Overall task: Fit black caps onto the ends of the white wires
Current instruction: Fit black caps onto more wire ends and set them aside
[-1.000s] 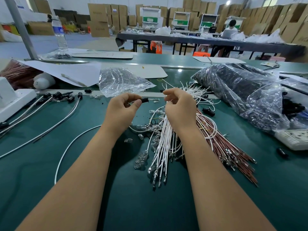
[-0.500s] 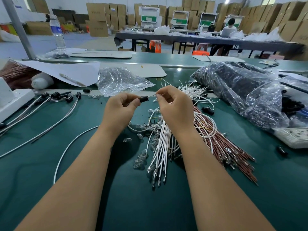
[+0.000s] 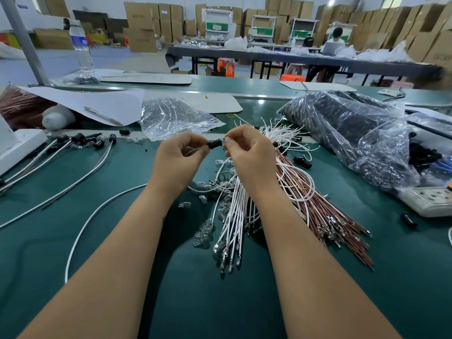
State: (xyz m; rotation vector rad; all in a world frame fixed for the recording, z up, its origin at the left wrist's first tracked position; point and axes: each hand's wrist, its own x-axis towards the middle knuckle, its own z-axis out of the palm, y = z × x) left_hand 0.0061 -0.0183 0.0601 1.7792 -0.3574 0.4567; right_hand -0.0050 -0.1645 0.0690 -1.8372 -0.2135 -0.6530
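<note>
Now the hands draw closer than a second ago above the green table point(image 3: 122, 241): the left hand point(image 3: 179, 156) pinches the black cap point(image 3: 215, 144), the right hand point(image 3: 247, 150) pinches a wire end at its mouth, seemingly mid-insertion.

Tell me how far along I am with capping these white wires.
Done: a few capped wires lie at the left of the green mat. In hand: your left hand grips a black cap while your right hand pinches something thin at its end. Left: the white wire bundle under your right wrist, apparently most of the job.
</note>
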